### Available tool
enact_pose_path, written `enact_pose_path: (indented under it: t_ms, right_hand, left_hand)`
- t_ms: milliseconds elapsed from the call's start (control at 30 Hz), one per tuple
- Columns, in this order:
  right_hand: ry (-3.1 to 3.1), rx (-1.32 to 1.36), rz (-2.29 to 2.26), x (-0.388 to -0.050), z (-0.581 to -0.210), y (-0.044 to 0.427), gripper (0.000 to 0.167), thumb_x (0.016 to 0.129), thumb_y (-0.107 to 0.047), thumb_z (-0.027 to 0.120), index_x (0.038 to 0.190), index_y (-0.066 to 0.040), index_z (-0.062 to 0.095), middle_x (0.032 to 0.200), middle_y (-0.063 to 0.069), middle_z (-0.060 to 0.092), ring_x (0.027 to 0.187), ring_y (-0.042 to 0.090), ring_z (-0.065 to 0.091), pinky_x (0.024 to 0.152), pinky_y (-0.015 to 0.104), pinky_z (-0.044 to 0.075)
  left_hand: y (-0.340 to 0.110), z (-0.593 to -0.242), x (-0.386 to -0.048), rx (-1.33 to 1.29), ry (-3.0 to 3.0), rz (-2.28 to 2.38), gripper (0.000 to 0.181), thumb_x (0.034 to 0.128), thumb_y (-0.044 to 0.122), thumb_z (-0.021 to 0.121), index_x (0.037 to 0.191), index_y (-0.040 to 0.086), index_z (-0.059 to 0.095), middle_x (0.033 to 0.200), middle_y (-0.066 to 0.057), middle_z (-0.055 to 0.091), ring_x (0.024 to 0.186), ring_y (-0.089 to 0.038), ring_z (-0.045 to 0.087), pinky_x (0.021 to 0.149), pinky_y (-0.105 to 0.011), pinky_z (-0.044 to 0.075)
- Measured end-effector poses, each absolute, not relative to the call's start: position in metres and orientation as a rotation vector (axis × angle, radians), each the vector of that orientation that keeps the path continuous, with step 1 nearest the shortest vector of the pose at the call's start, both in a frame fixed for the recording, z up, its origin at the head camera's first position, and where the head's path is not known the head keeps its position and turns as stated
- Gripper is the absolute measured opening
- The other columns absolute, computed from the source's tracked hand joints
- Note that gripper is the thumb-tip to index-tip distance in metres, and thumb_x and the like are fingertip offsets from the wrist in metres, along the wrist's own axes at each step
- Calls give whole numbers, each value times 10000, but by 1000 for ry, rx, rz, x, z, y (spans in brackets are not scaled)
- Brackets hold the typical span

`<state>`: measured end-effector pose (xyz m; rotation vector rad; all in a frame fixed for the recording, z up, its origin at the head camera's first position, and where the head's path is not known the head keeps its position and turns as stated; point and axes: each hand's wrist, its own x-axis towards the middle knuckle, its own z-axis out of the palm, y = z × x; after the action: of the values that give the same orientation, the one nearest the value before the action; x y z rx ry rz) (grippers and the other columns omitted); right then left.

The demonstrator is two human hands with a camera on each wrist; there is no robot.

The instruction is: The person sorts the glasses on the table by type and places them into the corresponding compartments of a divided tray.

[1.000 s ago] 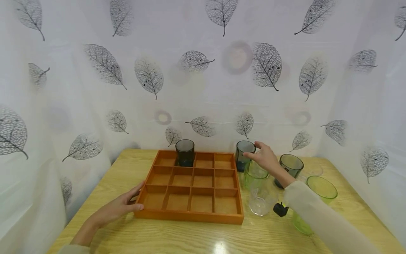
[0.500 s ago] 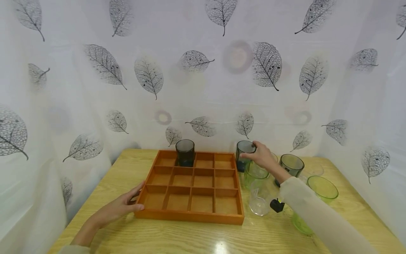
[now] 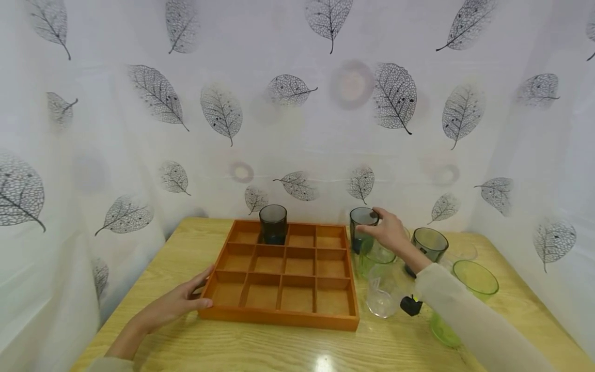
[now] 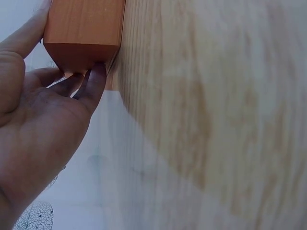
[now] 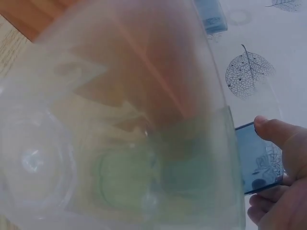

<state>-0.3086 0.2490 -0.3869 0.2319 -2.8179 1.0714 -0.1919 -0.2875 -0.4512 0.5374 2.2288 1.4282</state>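
An orange-brown wooden tray (image 3: 279,321) divided into several compartments lies on the table. My left hand (image 3: 174,305) holds its front left corner; in the left wrist view the thumb and fingers of the hand (image 4: 48,110) lie around the tray's corner (image 4: 84,28). In the back row, second compartment from the left, stands a dark grey glass (image 3: 273,227). Just right of the tray's back corner, my right hand (image 3: 390,232) grips another dark glass (image 3: 359,235) near its rim. The right wrist view shows the hand (image 5: 288,167) with its thumb and fingers round that bluish glass (image 5: 256,158).
Right of the tray stand a green glass (image 3: 372,261), a clear glass (image 3: 382,297), another dark glass (image 3: 429,245) and a larger green glass (image 3: 474,279). A small black object (image 3: 411,305) hangs by the right sleeve. A leaf-print curtain (image 3: 297,134) borders the table's back.
The head view has shifted slightly. The right hand stays at the rim of the same dark glass, with only a slight movement of the arm. Left hand and tray stay in place.
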Motion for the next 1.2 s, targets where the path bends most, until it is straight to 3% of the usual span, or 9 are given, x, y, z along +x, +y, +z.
enact_pose_path:
  t_ms: [133, 233, 367, 667, 1200]
  right_hand:
    - [-2777, 248, 1154, -305, -381, 252, 901, 943, -391, 773, 1575, 75, 331, 1481, 303, 503, 1161, 432, 620, 874, 522, 549]
    - [-2740, 275, 1256, -304, -373, 254, 912, 950, -375, 770, 1592, 66, 297, 1512, 303, 469, 1327, 459, 516, 994, 567, 503]
    - [-2685, 292, 1337, -302, -361, 253, 915, 952, -366, 770, 1605, 49, 280, 1507, 295, 471, 1434, 458, 390, 1092, 611, 406]
    - [-2628, 296, 1430, -298, -345, 240, 883, 949, -364, 771, 1599, 28, 320, 1453, 264, 512, 1426, 407, 407, 1127, 597, 362]
    - [-2614, 289, 1608, -302, -340, 190, 879, 933, -310, 791, 1603, 13, 322, 1518, 219, 484, 1455, 377, 387, 1155, 561, 355]
  left_hand:
    - [-288, -451, -192, 533, 2237, 1419, 804, 1093, 201, 537, 1666, 82, -14, 1695, -247, -55, 1462, -622, 148, 1116, -716, 272]
    - [-287, -451, -191, 530, 2239, 1418, 804, 1092, 202, 538, 1666, 79, -12, 1694, -251, -51, 1462, -621, 148, 1117, -716, 270]
    - [-287, -450, -191, 527, 2244, 1418, 807, 1091, 203, 541, 1665, 76, -12, 1692, -257, -46, 1458, -624, 157, 1116, -714, 273]
    - [-286, -448, -190, 521, 2263, 1403, 811, 1090, 213, 541, 1664, 74, -15, 1688, -268, -43, 1452, -632, 163, 1110, -718, 283]
    - [-286, -448, -189, 513, 2253, 1407, 810, 1091, 220, 539, 1668, 92, -16, 1696, -245, -45, 1463, -622, 144, 1117, -720, 265]
